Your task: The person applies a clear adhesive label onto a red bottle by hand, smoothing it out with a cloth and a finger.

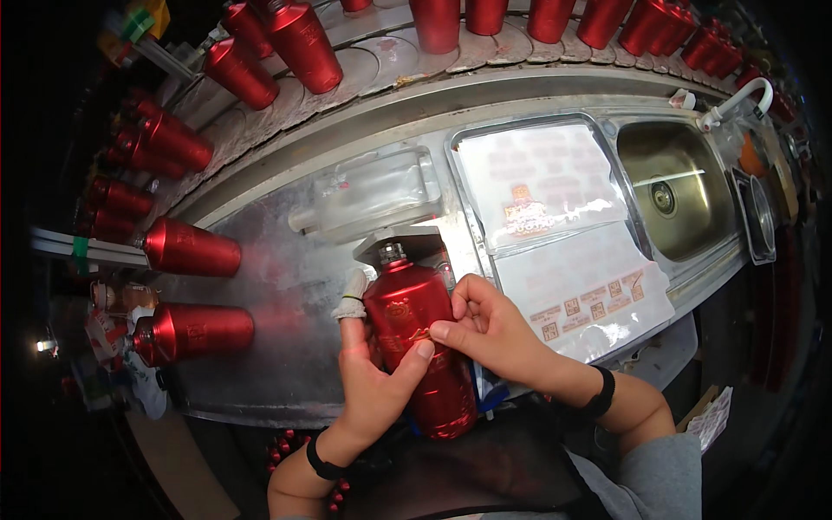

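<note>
Left hand [374, 379]: holding red bottle [412, 295].
Right hand [500, 336]: touching gold label [419, 334], grip unclear; placement apparently unfinished.
Sheet [555, 270]: several stickers [572, 307] remain.

A steel sink [696, 195] with a round drain [663, 198] sits at the right, a white curved faucet [718, 112] at its far corner, while a clear bottle [373, 198] lies sideways near a plated conveyor [392, 57].

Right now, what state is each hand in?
Left hand: holding the red bottle.
Right hand: half closed at the bottle's front; cannot tell whether it pinches anything.
</note>
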